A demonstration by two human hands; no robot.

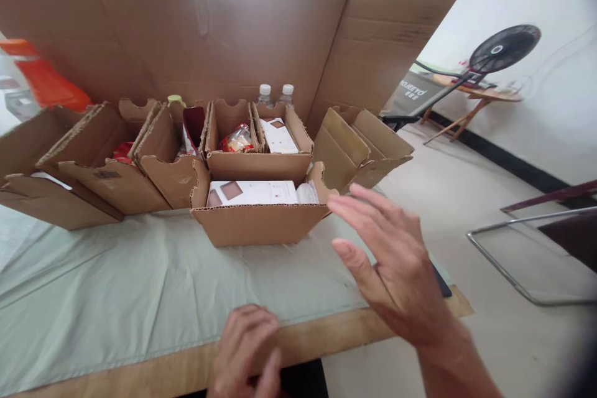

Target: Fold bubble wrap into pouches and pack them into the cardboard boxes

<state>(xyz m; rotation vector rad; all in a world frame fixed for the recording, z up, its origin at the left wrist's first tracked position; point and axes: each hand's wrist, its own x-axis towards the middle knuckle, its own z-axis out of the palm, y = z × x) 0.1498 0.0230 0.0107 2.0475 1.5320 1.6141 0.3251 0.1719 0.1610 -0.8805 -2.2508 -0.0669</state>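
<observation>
My right hand (392,261) is open, its fingers stretched out and thumb apart, beside the right end of the front cardboard box (261,225). Whether the fingertips touch the box's edge is hard to tell. Inside that box lie a white carton (256,191) with brown squares printed on it and a clear plastic item (306,193). My left hand (247,348) is over the wooden front edge of the table, fingers loosely bent and thumb apart, with nothing visible in it.
Behind stand several open cardboard boxes (119,183) holding packets and another white carton (278,135). Two clear bottles (265,96), an orange bottle (53,81) and a tall cardboard screen (224,31) are farther back. A pale cloth (116,286) covers the table. A fan (504,50) stands at right.
</observation>
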